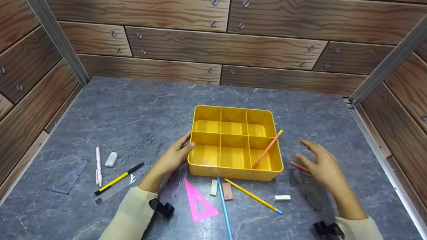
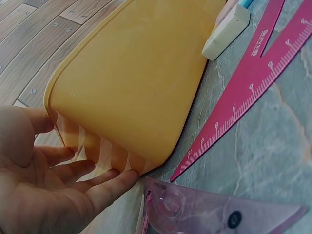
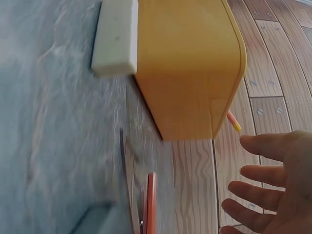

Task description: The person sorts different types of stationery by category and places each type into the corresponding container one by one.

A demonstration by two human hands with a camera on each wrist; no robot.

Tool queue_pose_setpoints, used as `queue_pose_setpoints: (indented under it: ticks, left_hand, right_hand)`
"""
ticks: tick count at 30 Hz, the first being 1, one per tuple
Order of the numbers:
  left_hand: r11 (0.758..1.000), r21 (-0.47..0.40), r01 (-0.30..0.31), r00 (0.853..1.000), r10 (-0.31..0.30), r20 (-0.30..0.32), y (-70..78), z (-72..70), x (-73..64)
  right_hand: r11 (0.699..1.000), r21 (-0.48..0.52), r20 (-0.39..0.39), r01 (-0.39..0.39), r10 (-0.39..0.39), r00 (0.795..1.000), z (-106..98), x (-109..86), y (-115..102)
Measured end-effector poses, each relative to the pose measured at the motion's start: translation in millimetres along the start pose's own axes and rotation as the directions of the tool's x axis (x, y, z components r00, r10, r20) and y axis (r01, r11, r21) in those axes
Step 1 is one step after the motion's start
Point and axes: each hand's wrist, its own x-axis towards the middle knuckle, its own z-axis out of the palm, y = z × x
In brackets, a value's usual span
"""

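A yellow six-compartment organizer box [image 1: 233, 172] stands on the table, an orange pencil [image 1: 267, 150] with a yellow end leaning in its front right compartment. My left hand [image 1: 171, 158] holds the box's left side. In the left wrist view, that thumb [image 2: 41, 120] reaches over the rim while the fingers lie along the outer wall. To the right of the box, my right hand [image 1: 322, 165] hovers with spread fingers and holds nothing. A red pencil [image 1: 300, 166] lies below it, partly hidden by the hand. The right wrist view shows the hand apart from the box [image 3: 190, 97].
In front of the box lie a pink set square [image 1: 191, 208], white erasers [image 1: 282, 198], a pinkish eraser [image 1: 227, 191], a blue pencil [image 1: 224, 210] and a yellow pencil [image 1: 253, 196]. At left are a pen [image 1: 98, 166], a yellow-black marker [image 1: 118, 179] and a clear set square [image 1: 60, 191].
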Motion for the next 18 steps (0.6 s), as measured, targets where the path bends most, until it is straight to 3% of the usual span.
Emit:
queue_pose_setpoints:
  ticks: [10,18]
  left_hand:
    - [1.000,-0.007,0.000,1.000,0.000,-0.001,-0.8,0.1,0.3]
    - [1.000,-0.010,0.000,1.000,0.000,-0.007,-0.6,-0.3,0.1]
  right_hand:
    - [0.998,-0.056,0.016,-0.001,0.002,1.000,-10,-15.2,28]
    - [0.989,-0.131,0.094,-0.075,0.088,0.992,-15,-20.9,45]
